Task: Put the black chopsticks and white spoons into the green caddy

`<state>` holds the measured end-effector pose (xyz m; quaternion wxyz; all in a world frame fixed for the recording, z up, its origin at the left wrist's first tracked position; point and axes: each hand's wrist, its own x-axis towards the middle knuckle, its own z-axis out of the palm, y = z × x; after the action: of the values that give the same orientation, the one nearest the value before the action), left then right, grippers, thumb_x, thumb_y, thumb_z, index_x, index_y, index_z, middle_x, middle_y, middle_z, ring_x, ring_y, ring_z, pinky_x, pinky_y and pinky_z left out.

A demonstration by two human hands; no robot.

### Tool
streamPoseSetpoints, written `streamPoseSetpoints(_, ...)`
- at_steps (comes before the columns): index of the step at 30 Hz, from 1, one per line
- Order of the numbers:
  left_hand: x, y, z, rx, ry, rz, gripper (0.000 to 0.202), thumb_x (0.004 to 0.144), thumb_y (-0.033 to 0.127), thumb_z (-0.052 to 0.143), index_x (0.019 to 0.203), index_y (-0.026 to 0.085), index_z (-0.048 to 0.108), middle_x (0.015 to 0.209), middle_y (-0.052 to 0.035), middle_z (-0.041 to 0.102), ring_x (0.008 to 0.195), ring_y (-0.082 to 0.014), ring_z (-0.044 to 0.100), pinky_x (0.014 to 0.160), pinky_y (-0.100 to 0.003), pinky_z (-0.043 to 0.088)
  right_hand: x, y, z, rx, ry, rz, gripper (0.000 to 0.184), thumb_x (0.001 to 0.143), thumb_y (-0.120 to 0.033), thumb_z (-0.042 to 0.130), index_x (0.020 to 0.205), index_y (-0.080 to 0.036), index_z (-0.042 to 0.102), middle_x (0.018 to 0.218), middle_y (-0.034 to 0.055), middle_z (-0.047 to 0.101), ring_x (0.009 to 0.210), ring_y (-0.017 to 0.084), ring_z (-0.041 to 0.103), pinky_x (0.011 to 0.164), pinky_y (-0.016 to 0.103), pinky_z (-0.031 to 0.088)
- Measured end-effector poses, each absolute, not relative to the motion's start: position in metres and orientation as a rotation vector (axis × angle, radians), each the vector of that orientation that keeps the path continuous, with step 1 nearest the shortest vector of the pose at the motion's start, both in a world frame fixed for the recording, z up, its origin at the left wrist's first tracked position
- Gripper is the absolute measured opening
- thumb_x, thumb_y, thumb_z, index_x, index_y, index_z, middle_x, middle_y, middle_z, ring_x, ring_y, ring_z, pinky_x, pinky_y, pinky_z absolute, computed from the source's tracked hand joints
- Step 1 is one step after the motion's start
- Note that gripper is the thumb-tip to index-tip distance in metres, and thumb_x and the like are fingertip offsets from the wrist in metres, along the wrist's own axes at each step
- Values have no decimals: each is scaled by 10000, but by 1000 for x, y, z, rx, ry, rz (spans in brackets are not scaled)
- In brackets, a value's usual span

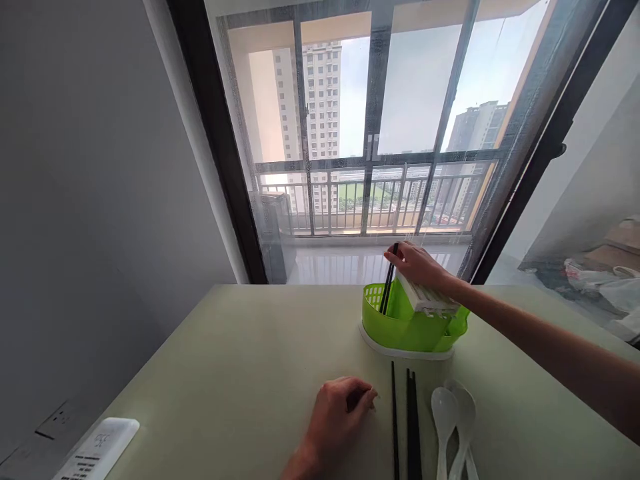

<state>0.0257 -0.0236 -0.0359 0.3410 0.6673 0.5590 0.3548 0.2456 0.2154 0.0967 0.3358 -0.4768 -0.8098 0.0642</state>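
Note:
At the green cutlery holder [400,330], my right hand [420,263] pinches the top of black chopsticks [387,287]. Their lower ends are down inside the left compartment, behind its low wall. A white slotted piece [427,297] leans over the middle of the holder, partly behind my right hand and wrist. My left hand [343,410] rests on the table with its fingers curled closed and nothing seen in them. Just right of it lie a single black chopstick [395,420] and a group of black chopsticks [413,427], apart from the hand.
White spoons [444,410] lie overlapping at the table's front right. A white remote control [103,450] is on the left near edge of the pale table [240,373]. Beyond the far edge stands a glass sliding door [370,160]. Plastic bags [610,287] lie at the right.

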Motion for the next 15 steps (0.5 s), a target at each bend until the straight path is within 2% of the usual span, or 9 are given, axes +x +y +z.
streamPoseSetpoints(4,24,-22,-36,1755,1451,911,292,949,397,608,886,202,815,809,-32,797,695,-163,676,648,-246,489,247,212,102,-1166,-1999,119,446,959,-521,577,1205,-149,579,1094,154,657,912,255,656,784,371,497)
streamPoseSetpoints(7,23,-22,-36,1772,1451,900,298,959,398,592,885,206,808,813,-28,791,706,-163,679,660,-249,494,250,193,118,-1099,-1905,61,472,975,-529,543,1278,-167,533,1177,169,621,1011,276,651,775,383,520)
streamPoseSetpoints(11,24,-24,-33,1863,1491,875,287,968,377,580,870,210,793,807,-28,769,697,-162,651,659,-260,481,256,132,144,-970,-1856,7,295,1002,-425,538,1218,-226,563,1119,103,679,902,233,657,667,335,518)
streamPoseSetpoints(15,33,-31,-27,1990,1552,845,235,975,302,570,852,217,752,815,-30,752,759,-183,651,733,-294,490,259,57,156,-857,-1992,17,130,1038,-325,516,1069,-246,614,1023,76,715,878,213,667,759,349,539)
